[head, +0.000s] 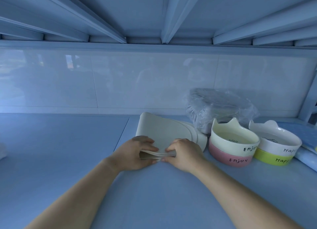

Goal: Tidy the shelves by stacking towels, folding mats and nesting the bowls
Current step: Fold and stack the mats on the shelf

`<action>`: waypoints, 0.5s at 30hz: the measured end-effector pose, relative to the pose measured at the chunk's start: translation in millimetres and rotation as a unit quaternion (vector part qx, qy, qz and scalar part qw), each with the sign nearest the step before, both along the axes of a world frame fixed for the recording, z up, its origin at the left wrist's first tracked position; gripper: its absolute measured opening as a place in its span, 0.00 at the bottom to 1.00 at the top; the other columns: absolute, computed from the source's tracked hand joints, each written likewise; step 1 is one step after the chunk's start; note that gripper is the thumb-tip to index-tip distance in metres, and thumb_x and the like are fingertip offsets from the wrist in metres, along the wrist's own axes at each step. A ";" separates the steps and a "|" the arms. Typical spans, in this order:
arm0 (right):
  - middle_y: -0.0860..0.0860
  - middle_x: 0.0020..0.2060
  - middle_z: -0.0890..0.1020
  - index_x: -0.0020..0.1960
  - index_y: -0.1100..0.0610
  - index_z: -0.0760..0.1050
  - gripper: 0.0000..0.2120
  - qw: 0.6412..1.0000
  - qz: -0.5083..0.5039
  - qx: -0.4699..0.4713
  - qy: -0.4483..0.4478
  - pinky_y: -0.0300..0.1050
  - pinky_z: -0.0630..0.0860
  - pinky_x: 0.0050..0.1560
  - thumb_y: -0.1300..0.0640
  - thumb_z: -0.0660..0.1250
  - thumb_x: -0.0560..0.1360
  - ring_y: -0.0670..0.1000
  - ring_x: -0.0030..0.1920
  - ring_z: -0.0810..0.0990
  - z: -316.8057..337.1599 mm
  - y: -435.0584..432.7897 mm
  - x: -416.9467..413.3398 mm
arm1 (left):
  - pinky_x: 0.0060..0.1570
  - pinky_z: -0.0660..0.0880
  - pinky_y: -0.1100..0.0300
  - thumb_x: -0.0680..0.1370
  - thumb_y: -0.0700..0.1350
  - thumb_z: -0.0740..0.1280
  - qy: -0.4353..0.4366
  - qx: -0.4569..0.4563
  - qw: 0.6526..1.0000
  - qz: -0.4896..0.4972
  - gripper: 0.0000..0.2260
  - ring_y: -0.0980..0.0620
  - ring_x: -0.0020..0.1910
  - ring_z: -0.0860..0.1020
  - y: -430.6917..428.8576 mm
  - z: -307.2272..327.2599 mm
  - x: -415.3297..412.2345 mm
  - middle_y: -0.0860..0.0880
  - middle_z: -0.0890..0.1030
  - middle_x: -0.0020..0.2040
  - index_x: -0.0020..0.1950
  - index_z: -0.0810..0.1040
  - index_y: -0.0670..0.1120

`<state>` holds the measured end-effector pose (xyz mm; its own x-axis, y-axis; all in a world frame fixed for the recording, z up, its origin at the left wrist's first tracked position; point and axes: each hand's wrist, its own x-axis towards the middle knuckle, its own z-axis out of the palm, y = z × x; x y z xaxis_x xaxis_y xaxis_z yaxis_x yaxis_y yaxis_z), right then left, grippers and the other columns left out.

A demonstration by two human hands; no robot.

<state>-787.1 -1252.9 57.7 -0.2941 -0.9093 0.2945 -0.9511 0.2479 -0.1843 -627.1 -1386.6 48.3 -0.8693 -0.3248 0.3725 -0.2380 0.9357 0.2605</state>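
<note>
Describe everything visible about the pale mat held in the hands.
The mat is off-white, thin and flexible, rubbery-looking, with rounded corners. It is folded into layers, with their stacked edges showing at the near side. It lies on the blue shelf, its far-left corner curling up. The left hand and right hand pinch the near edges. Its right end lies beside the pink-and-cream bowl stack; contact unclear.

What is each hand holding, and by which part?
The left hand and the right hand both pinch the folded mat by its near edge.
</note>
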 end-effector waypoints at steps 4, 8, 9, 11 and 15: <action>0.48 0.53 0.82 0.55 0.47 0.80 0.16 1.000 0.020 -0.014 -0.017 0.45 0.74 0.54 0.41 0.67 0.71 0.52 0.56 0.78 -0.6 -1.2 4.2 | 0.57 0.66 0.68 0.75 0.51 0.67 -0.029 -0.035 0.999 -0.012 0.11 0.56 0.62 0.73 5.6 6.8 -2.8 0.50 0.75 0.64 0.57 0.80 0.55; 0.50 0.49 0.83 0.52 0.48 0.80 0.11 0.999 0.031 0.002 0.032 0.46 0.76 0.49 0.46 0.63 0.75 0.56 0.52 0.79 -2.1 -4.1 11.1 | 0.54 0.70 0.68 0.71 0.49 0.67 -0.062 -0.007 0.998 0.005 0.14 0.58 0.58 0.74 9.6 9.6 -4.9 0.55 0.76 0.58 0.56 0.79 0.60; 0.50 0.49 0.82 0.52 0.48 0.80 0.10 0.998 0.032 0.006 0.047 0.45 0.75 0.47 0.47 0.62 0.75 0.57 0.51 0.79 -2.8 -4.5 12.2 | 0.50 0.67 0.73 0.69 0.49 0.67 -0.077 -0.006 0.997 0.008 0.17 0.59 0.58 0.73 10.1 10.0 -5.8 0.56 0.75 0.58 0.57 0.78 0.62; 0.51 0.48 0.82 0.51 0.49 0.80 0.10 0.997 0.033 0.010 0.072 0.45 0.72 0.44 0.49 0.61 0.76 0.58 0.50 0.79 -4.7 -5.5 13.9 | 0.45 0.65 0.73 0.68 0.47 0.67 -0.098 -0.014 0.995 -0.002 0.20 0.59 0.57 0.73 9.8 11.7 -8.0 0.57 0.76 0.56 0.57 0.77 0.63; 0.52 0.46 0.82 0.48 0.52 0.79 0.09 0.997 0.027 -0.004 0.073 0.44 0.72 0.43 0.51 0.62 0.73 0.58 0.48 0.79 -6.2 -7.2 15.8 | 0.49 0.72 0.54 0.68 0.40 0.63 -0.111 -0.031 0.993 -0.029 0.21 0.51 0.55 0.73 10.3 15.7 -9.8 0.49 0.78 0.49 0.57 0.78 0.58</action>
